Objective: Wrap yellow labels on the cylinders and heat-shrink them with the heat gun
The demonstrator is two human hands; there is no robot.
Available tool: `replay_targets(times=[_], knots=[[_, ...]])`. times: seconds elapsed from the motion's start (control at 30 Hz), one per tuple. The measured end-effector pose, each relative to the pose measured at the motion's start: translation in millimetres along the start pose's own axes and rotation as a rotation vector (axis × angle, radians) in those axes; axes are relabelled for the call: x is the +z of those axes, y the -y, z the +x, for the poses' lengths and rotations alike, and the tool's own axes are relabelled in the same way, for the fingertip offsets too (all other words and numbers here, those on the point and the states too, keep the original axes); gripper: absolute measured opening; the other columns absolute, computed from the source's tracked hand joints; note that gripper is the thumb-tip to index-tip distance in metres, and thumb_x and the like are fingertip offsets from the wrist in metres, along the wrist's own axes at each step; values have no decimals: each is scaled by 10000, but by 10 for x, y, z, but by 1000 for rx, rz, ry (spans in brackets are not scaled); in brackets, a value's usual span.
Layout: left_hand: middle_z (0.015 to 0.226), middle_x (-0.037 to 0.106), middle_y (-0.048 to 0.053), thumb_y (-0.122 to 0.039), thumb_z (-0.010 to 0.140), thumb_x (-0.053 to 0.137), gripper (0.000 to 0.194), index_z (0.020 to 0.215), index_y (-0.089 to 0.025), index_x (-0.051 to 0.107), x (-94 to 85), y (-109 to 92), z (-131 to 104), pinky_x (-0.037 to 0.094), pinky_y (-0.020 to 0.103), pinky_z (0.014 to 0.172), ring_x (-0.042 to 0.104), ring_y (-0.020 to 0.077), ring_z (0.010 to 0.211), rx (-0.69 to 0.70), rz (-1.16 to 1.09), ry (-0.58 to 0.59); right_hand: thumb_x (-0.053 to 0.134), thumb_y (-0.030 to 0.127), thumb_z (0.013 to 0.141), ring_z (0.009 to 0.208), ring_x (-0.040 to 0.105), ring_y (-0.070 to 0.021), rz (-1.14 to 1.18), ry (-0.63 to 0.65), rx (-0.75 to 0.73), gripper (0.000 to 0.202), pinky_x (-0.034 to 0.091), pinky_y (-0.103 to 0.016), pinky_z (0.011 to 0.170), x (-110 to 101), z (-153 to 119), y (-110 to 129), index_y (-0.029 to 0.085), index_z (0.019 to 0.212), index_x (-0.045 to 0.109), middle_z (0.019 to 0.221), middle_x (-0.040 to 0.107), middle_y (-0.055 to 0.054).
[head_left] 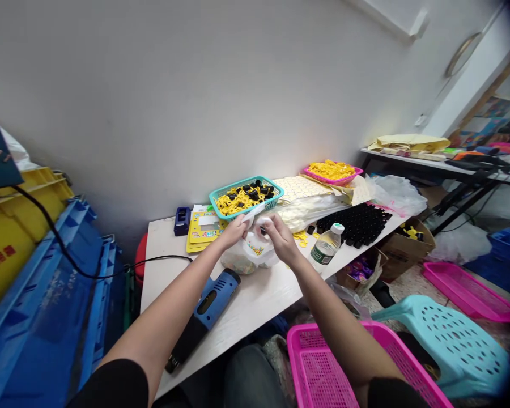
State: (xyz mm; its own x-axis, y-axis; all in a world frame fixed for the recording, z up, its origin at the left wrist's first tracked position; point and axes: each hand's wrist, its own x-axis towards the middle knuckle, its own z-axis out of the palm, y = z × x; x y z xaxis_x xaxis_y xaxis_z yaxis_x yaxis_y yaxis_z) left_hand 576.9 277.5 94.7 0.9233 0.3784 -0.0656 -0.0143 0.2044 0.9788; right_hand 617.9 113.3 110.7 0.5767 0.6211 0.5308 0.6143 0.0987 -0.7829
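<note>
A white plastic bag (259, 258) with a small colourful print stands on the table, its handles pulled up. My left hand (235, 231) is closed on one handle of it. On the other side my right hand (279, 233) pinches the second handle, which forms a loop. What lies inside the bag is mostly hidden. Below my left forearm lies a blue and black heat gun (212, 303) with its cord. Right of my right hand stands a clear bottle (326, 249) with a green label. Behind the bag is a teal basket (221, 199) of yellow and black plastic parts.
Yellow printed cards (195, 238) and a dark blue holder (182, 221) lie at the table's left. Black cylinders (352, 222) cover part of its right side. A pink basket (323, 362), a light blue stool (450, 334) and blue crates (46, 294) surround me.
</note>
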Motion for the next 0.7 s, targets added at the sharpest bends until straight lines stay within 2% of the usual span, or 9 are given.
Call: replay_targets(times=[0.07,0.2,0.3,0.33,0.4,0.47,0.53,0.6,0.7], knots=[[884,625,24,-115,723,672,199,903,-174,609,40,22,-85,485,276,731,568,164,799,3,30,78,496,508,930,1109,484,-118,-72,-15,44,451,429,-333,1052,81,268,2,64,955,569,1076,545,-97],[654,569,-7,-43,671,688,194,795,-174,618,47,-58,-180,407,197,533,510,131,598,5,58,170,538,485,917,895,529,-80,-91,248,178,440,485,-275,922,156,633,74,48,892,584,872,557,-55],[543,534,-8,-172,798,649,33,816,-146,641,-53,-170,-173,393,202,474,474,121,480,-9,29,201,413,525,970,928,551,-82,-52,288,244,511,499,-267,910,-5,743,79,49,1019,593,947,576,-72],[525,536,-1,-214,838,615,85,833,-135,647,-94,-200,-169,402,209,468,476,123,456,-20,15,213,410,504,976,968,551,-85,-51,269,269,492,498,-272,931,-85,760,55,54,1062,588,994,577,-80],[541,572,23,-236,872,571,145,867,-116,653,-159,-236,-169,432,220,473,512,130,448,-38,-19,230,498,427,951,970,554,-80,-58,285,346,405,509,-266,923,-216,758,-22,56,1084,586,1007,580,-80],[601,613,45,-202,865,574,114,875,-114,645,-187,-239,-178,452,214,493,567,133,493,-31,-58,223,563,363,920,874,554,-61,-58,326,420,343,524,-229,838,-243,690,-101,45,1047,592,930,580,-64],[654,631,50,-169,845,599,58,863,-125,632,-185,-219,-190,469,204,526,604,133,560,-1,-82,203,554,347,925,817,540,-45,-45,268,421,332,518,-195,779,-151,545,-154,42,1054,584,908,573,-56],[664,618,35,-132,809,633,21,814,-140,614,-180,-191,-202,475,201,552,602,130,592,39,-69,182,541,349,933,823,533,-41,-25,147,357,341,513,-187,780,5,356,-182,49,1092,567,934,568,-57],[594,530,-15,-26,711,663,194,663,-169,542,-196,-153,-217,441,187,537,543,118,576,118,34,155,585,362,905,834,521,-46,-2,29,293,340,508,-200,804,184,149,-240,49,1037,564,906,552,-49]])
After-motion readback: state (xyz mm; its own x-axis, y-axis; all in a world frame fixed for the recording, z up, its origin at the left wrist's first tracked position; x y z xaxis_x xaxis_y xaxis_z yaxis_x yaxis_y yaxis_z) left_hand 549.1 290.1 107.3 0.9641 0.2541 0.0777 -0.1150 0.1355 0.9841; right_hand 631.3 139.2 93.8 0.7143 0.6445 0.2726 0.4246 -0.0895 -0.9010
